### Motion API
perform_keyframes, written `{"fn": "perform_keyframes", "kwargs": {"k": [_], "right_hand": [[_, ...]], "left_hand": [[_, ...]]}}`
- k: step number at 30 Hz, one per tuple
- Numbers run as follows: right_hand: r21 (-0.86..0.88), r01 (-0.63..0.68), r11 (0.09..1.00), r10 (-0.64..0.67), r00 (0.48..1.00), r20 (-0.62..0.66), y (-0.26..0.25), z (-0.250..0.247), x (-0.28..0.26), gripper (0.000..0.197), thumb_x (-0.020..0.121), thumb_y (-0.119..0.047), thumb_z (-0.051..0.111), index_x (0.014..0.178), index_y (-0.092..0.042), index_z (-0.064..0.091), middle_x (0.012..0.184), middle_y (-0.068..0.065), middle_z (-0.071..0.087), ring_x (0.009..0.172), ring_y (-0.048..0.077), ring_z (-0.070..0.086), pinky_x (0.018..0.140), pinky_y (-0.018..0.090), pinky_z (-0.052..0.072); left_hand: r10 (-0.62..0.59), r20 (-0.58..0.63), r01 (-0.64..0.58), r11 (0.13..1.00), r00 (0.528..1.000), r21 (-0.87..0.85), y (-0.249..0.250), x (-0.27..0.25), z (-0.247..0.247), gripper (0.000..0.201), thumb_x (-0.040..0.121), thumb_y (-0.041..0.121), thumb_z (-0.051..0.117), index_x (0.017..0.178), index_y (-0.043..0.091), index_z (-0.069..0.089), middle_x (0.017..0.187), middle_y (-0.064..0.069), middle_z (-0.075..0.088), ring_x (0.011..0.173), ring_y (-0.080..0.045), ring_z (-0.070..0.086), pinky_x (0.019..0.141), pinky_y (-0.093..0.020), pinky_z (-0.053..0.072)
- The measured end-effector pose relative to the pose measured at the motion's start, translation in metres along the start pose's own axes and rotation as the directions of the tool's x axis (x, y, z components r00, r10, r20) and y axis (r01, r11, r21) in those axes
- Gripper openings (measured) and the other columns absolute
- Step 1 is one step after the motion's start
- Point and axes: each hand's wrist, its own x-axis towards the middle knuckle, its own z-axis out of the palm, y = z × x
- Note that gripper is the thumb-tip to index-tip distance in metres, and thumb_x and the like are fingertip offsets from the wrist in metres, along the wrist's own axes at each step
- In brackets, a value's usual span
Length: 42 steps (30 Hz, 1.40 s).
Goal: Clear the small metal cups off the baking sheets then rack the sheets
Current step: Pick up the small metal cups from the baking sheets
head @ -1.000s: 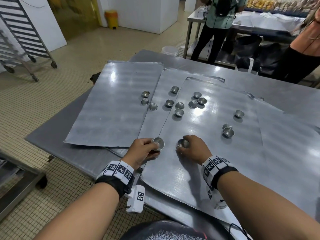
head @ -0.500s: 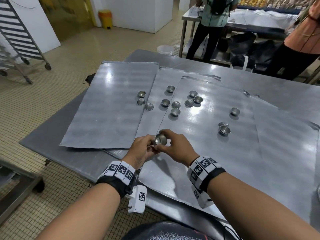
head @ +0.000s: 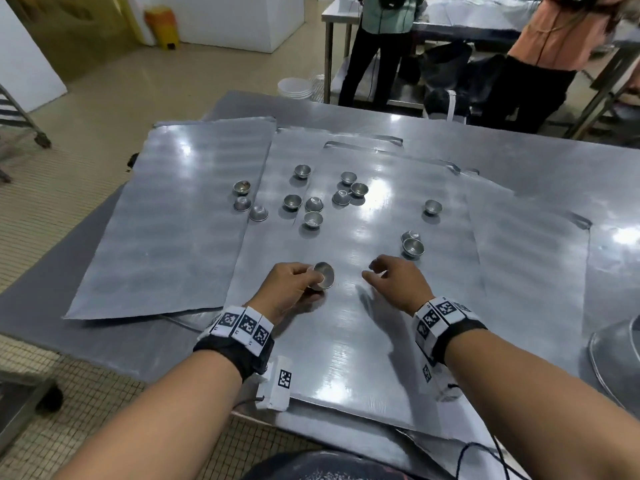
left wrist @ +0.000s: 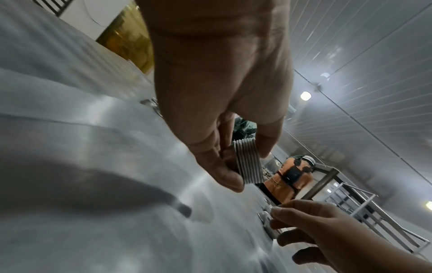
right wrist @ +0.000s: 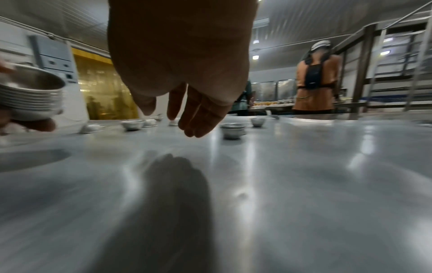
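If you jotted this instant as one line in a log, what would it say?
step: clearing cups | left hand: holds stack of nested cups | right hand: empty, open, above baking sheet | loose cups: many remain | sheets: unracked

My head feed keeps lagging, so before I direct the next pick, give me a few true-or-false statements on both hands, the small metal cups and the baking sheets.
1. The left hand grips a nested stack of small round metal cups. True.
2. The right hand holds a cup. False: it is empty, fingers relaxed above the shiny flat metal baking sheet.
3. All loose cups are cleared off the sheets. False: many remain, such as the pair of cups just beyond the right hand.
4. The baking sheets lie overlapping on the grey metal table. True.
5. The sheets are already racked. False: they lie on the table.
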Motion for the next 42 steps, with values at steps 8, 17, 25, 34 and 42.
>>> {"fn": "perform_keyframes", "kwargs": {"k": [8, 17, 25, 34, 42], "right_hand": [[-0.104, -0.189, 0.976, 0.172, 0.972, -0.157, 0.05, -0.052, 0.039, 0.036, 0.088, -0.039, 0.061, 0.117, -0.017, 0.064, 0.11, 0.012, 0.064, 0.099, 0.034, 0.062, 0.076, 0.035, 0.046], [-0.084, -0.175, 0.981, 0.171, 0.984, -0.057, 0.063, -0.052, 0.064, 0.04, 0.089, -0.032, 0.062, 0.127, -0.016, 0.061, 0.119, 0.011, 0.064, 0.106, 0.031, 0.062, 0.08, 0.033, 0.046], [-0.095, -0.189, 0.977, 0.189, 0.982, -0.015, 0.055, -0.046, 0.059, 0.046, 0.087, -0.038, 0.067, 0.126, -0.015, 0.061, 0.117, 0.014, 0.057, 0.107, 0.034, 0.059, 0.087, 0.037, 0.046], [-0.082, -0.179, 0.98, 0.176, 0.984, -0.038, 0.045, -0.036, 0.033, 0.025, 0.082, -0.032, 0.068, 0.096, -0.011, 0.067, 0.093, 0.007, 0.066, 0.077, 0.022, 0.054, 0.069, 0.029, 0.041], [-0.137, -0.207, 0.969, 0.207, 0.978, -0.021, 0.037, -0.028, 0.008, 0.027, 0.081, -0.031, 0.066, 0.098, -0.011, 0.066, 0.097, 0.01, 0.068, 0.088, 0.028, 0.062, 0.073, 0.032, 0.049]], "left_hand": [[-0.002, 0.092, -0.004, 0.998, 0.996, 0.067, 0.016, 0.014, 0.052, 0.015, 0.088, 0.004, 0.069, 0.099, -0.004, 0.074, 0.091, -0.02, 0.072, 0.081, -0.024, 0.072, 0.068, -0.031, 0.06], [-0.058, 0.043, 0.055, 0.996, 0.997, 0.066, 0.005, 0.022, 0.064, 0.015, 0.086, 0.005, 0.071, 0.099, -0.002, 0.076, 0.101, -0.024, 0.072, 0.086, -0.024, 0.072, 0.076, -0.037, 0.062], [-0.069, 0.012, 0.069, 0.997, 0.998, -0.026, -0.003, 0.021, 0.067, 0.022, 0.082, 0.004, 0.072, 0.103, -0.002, 0.075, 0.099, -0.023, 0.071, 0.083, -0.028, 0.073, 0.075, -0.04, 0.06], [-0.071, 0.029, 0.07, 0.997, 0.997, 0.02, -0.004, 0.013, 0.066, 0.019, 0.084, 0.004, 0.072, 0.101, -0.002, 0.076, 0.1, -0.023, 0.071, 0.081, -0.026, 0.074, 0.072, -0.037, 0.06], [-0.07, 0.028, 0.069, 0.997, 0.997, 0.035, -0.006, -0.001, 0.053, 0.02, 0.086, 0.002, 0.072, 0.105, -0.003, 0.074, 0.104, -0.025, 0.07, 0.084, -0.029, 0.074, 0.07, -0.036, 0.062]]}}
